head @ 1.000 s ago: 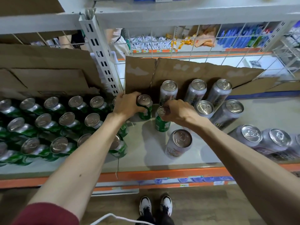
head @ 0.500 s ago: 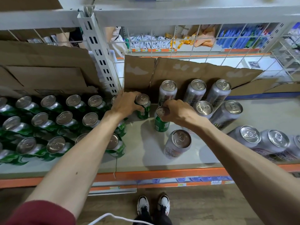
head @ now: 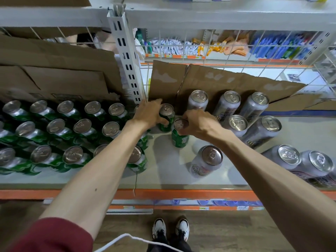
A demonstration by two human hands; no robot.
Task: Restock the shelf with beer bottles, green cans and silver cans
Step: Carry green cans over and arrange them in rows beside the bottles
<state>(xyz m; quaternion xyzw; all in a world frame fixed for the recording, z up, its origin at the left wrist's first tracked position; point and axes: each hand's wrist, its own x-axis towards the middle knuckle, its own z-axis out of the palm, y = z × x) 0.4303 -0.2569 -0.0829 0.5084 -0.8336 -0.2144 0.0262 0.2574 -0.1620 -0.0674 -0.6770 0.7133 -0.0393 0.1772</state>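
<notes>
Since the earlier frame the short green aluminium can (head: 179,140) under my right hand (head: 200,124) has edged left, closing the gap to the second green can (head: 166,110) in my left hand (head: 151,115); little else has shifted. Both cans stand upright at the centre of the frame on the pale grey shelf board (head: 169,175), near each other but not quite touching. My right hand is curled over its can from above, fingertips pinching the rim, so I can steer it without tipping it. My left hand grips the other can's side, thumb across its green wall, which I judge lets me draw it toward the block of green cans (head: 54,128) filling the left of the frame in rows. I take it both belong with that block, past the white perforated upright (head: 127,57), keeping greens apart from the tall silver cans (head: 231,102) at centre right. Those are backed by a torn brown cardboard sheet (head: 227,82), probably to keep them off the wire back. One lone silver can (head: 209,160) stands nearer the orange shelf lip (head: 181,194). Every lid I can see is sealed, tab flat. Brown cardboard boxes (head: 54,75) at upper left show only their outer faces, so I cannot tell what they hold. No beer bottles show anywhere
</notes>
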